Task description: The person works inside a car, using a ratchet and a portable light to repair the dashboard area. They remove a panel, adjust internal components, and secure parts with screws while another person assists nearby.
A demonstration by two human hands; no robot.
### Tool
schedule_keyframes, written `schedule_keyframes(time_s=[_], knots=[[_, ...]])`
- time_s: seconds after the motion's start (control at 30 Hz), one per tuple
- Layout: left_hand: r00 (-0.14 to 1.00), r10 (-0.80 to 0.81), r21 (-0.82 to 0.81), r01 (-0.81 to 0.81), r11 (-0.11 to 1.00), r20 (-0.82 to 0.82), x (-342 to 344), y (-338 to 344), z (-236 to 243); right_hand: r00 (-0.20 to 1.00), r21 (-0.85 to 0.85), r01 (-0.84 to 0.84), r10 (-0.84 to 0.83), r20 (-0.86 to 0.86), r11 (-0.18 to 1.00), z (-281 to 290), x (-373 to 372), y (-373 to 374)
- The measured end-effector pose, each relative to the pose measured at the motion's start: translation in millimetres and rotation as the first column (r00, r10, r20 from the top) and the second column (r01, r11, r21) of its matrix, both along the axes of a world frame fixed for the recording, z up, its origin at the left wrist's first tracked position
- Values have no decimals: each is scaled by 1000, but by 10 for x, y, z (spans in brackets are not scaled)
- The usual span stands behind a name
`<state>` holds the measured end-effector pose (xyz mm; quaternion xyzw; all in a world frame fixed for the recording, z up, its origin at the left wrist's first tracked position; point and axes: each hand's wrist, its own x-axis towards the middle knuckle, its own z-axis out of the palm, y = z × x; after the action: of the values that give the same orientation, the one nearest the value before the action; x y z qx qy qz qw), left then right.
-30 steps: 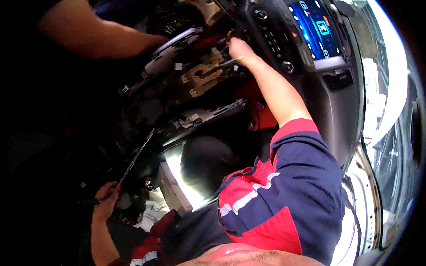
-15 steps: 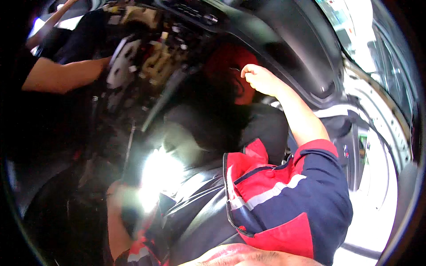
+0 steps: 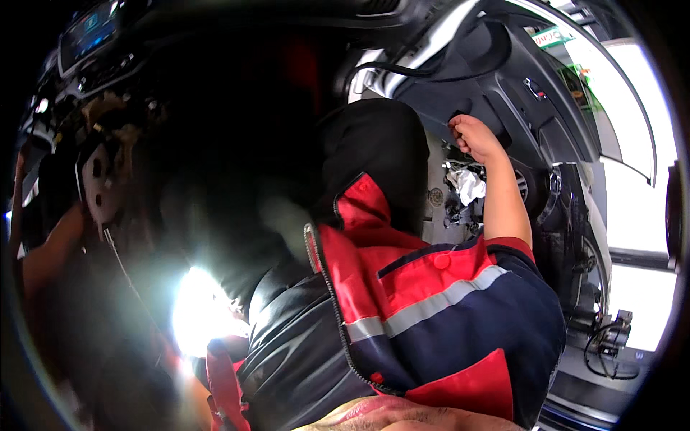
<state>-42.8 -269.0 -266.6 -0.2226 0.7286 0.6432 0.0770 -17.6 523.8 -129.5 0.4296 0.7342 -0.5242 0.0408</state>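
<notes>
My right hand (image 3: 474,138) reaches out to the right, over the gap beside the open car door. Its fingers are curled together; what they hold, if anything, is too small or hidden to make out. Below it lie a crumpled white cloth or bag (image 3: 468,185) and a jumble of small dark and metal parts (image 3: 456,208). My left forearm (image 3: 198,391) shows low on the left, next to a glaring white light (image 3: 205,312). Glare and shadow hide the left hand's fingers, so its grip does not show.
The open door's dark inner panel (image 3: 496,86) stands at the right. At upper left are a lit screen (image 3: 90,32) and a bare metal bracket (image 3: 97,179) in the stripped dashboard area. Another person's arm (image 3: 54,248) is at the far left. Black equipment with a cable (image 3: 611,341) stands outside.
The view has swung right, bringing the door opening and the loose parts into sight. My right hand has moved from the dark footwell area out toward the door.
</notes>
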Motion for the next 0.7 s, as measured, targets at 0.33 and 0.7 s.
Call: schedule_keyframes(time_s=[0.33, 0.7], knots=[[993, -119, 59, 120, 991, -6, -117, 529, -190, 742, -380, 570, -655, -142, 728, -1147, 708, 1190], [925, -372, 7, 374, 927, -77, -897, 1744, 648, 440, -701, 590, -888, -137, 400, -2363, 1005, 1517]])
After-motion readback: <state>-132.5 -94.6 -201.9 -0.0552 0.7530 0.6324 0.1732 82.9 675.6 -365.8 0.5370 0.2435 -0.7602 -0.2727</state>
